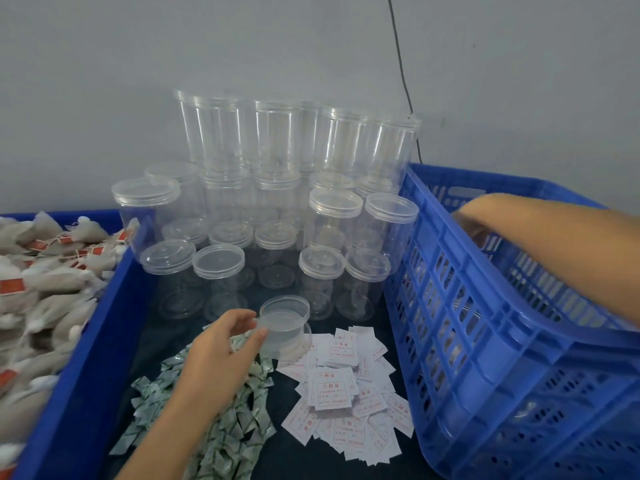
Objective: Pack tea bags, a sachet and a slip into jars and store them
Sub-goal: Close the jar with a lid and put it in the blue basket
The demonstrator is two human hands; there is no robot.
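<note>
Above the sachets (194, 407), my left hand (221, 348) pinches a clear lid (284, 322).
My right hand (474, 220) reaches into the blue crate (485, 358); its grip I cannot tell.

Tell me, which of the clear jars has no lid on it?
The jar that the left hand grips, in front of the slips. Its mouth is open, while the other jars standing behind it carry lids.

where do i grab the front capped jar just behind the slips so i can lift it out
Take the capped jar by its clear side wall just below the lid, coming from the front and above. It stands upright with open tabletop in front, while another jar crowds its right side and more stand behind. The lid's rim is likely too shallow to hold. The left hand already pinches a loose lid.
</note>
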